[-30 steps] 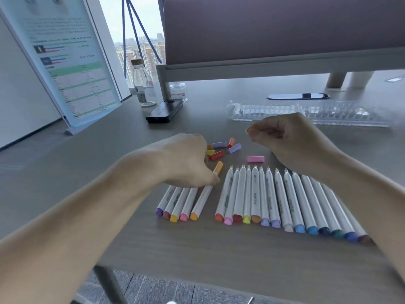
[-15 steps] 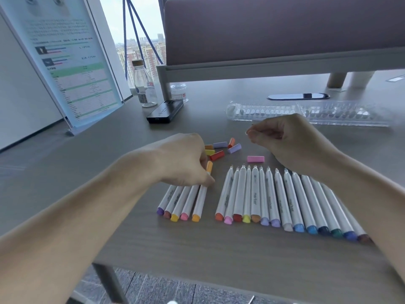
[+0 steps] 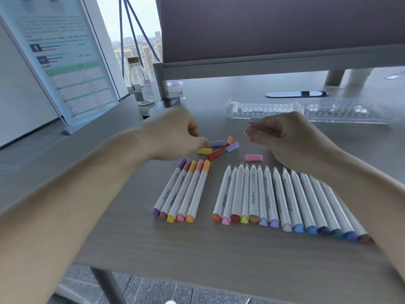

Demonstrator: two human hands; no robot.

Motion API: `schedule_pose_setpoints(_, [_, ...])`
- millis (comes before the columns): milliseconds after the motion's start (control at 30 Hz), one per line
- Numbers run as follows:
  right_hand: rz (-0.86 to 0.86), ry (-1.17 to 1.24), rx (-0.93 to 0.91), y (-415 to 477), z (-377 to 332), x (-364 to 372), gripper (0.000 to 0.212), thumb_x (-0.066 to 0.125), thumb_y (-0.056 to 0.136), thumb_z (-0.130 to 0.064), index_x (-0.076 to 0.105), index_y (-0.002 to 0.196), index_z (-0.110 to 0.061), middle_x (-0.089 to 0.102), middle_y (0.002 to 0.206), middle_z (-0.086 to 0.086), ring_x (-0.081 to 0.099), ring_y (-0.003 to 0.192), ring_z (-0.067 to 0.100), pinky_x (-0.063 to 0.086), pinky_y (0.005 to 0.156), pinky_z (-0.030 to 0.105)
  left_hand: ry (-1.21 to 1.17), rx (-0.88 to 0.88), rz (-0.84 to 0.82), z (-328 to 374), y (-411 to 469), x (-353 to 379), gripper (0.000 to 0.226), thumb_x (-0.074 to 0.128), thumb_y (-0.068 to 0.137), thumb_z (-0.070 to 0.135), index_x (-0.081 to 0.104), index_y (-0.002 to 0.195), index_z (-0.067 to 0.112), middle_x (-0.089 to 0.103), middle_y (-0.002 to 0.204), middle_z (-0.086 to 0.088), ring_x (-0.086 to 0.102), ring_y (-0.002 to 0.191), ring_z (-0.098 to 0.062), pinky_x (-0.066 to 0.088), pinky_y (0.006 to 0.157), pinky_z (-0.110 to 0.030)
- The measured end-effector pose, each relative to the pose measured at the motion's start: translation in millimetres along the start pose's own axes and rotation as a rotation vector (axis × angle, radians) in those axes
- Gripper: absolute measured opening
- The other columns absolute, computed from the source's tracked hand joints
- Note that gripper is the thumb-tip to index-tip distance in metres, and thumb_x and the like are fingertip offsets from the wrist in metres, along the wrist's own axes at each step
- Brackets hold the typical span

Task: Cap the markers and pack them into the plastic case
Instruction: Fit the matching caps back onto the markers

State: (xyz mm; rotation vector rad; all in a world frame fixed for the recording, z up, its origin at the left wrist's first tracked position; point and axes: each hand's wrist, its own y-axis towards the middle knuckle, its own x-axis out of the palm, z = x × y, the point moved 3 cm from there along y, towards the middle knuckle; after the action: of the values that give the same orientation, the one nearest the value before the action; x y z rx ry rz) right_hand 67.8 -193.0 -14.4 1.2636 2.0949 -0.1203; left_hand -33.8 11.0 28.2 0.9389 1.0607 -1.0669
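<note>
Five capped white markers (image 3: 186,189) lie side by side left of centre. To their right, a row of several uncapped markers (image 3: 274,194) has bare tips pointing away from me. Loose caps lie beyond them: yellow (image 3: 205,150), red (image 3: 214,154), two lilac (image 3: 218,143), orange (image 3: 229,141) and pink (image 3: 253,157). My left hand (image 3: 175,134) is motion-blurred, its fingertips at the yellow cap; no grip shows. My right hand (image 3: 285,137) hovers above the uncapped row with fingers loosely curled, holding nothing I can see. The clear plastic case (image 3: 306,110) lies open further back.
A slanted sign stand (image 3: 65,62) fills the left. A bottle (image 3: 140,84), a small jar (image 3: 175,89) and a dark flat device partly behind my left hand sit at the back left. A raised shelf (image 3: 263,62) overhangs the back. The desk's front edge (image 3: 197,279) is close.
My left hand let go of the orange-capped marker, which now lies with the capped group, and moved up to the loose caps. My right hand barely moved.
</note>
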Motion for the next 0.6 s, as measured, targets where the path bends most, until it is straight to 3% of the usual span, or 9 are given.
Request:
schedule_pose_setpoints(67, [-0.018, -0.005, 0.005, -0.5, -0.4, 1.1, 0.014, 0.064, 0.098, -0.035, 0.077, 0.095, -0.031, 0.078, 0.079, 0.001, 0.071, 0.06, 0.026, 0.053, 0.05, 0.03, -0.017, 0.007, 0.034, -3.2, 9.0, 2.1, 0.026, 0.067, 0.096, 0.041, 0.073, 0.081, 0.021, 0.063, 0.069, 0.008, 0.058, 0.066, -0.007, 0.04, 0.057, -0.025])
schedule_pose_setpoints(133, [-0.022, -0.033, 0.004, 0.4, 1.2, 0.9, 0.014, 0.063, 0.098, -0.035, 0.077, 0.096, -0.032, 0.078, 0.083, -0.003, 0.072, 0.064, 0.022, 0.055, 0.055, 0.033, -0.043, 0.03, 0.061, -6.3, 18.8, 7.9, 0.023, 0.067, 0.097, 0.039, 0.072, 0.082, 0.022, 0.06, 0.067, 0.012, 0.056, 0.064, -0.004, 0.038, 0.056, -0.023])
schedule_pose_setpoints(233, [-0.031, -0.059, 0.008, 2.3, 6.2, -0.2, 0.014, 0.063, 0.098, -0.033, 0.076, 0.093, -0.033, 0.076, 0.072, -0.007, 0.06, 0.046, 0.003, 0.041, 0.045, 0.017, -0.105, 0.068, 0.1, -10.3, 32.9, 15.9, 0.02, 0.068, 0.097, 0.035, 0.072, 0.084, 0.021, 0.058, 0.065, 0.011, 0.054, 0.06, -0.004, 0.038, 0.057, -0.023])
schedule_pose_setpoints(400, [-0.024, -0.093, 0.009, 5.9, 11.4, -1.6, 0.011, 0.066, 0.096, -0.033, 0.077, 0.097, -0.033, 0.072, 0.071, -0.021, 0.058, 0.05, -0.006, 0.037, 0.046, 0.009, -0.192, 0.149, 0.161, -10.4, 42.9, 23.5, 0.019, 0.071, 0.094, 0.039, 0.074, 0.083, 0.023, 0.067, 0.068, 0.009, 0.062, 0.063, -0.007, 0.044, 0.06, -0.021])
schedule_pose_setpoints(500, [-0.055, -0.098, 0.007, 5.4, 11.6, -0.3, 0.011, 0.066, 0.096, -0.033, 0.077, 0.098, -0.032, 0.071, 0.066, -0.02, 0.058, 0.048, -0.004, 0.04, 0.052, 0.019, -0.21, 0.194, 0.042, -1.8, 30.4, 25.7, 0.029, 0.073, 0.089, 0.047, 0.074, 0.073, 0.023, 0.064, 0.056, 0.008, 0.054, 0.049, -0.005, 0.042, 0.054, -0.021])
schedule_pose_setpoints(600, [-0.068, -0.113, 0.004, 6.1, 12.6, 1.0, 0.01, 0.066, 0.096, -0.033, 0.076, 0.098, -0.031, 0.069, 0.063, -0.021, 0.057, 0.045, -0.002, 0.041, 0.05, 0.021, -0.107, 0.162, -0.156, 10.0, 16.7, 32.3, 0.035, 0.074, 0.082, 0.055, 0.076, 0.071, 0.022, 0.063, 0.055, 0.006, 0.051, 0.047, -0.007, 0.042, 0.053, -0.025])
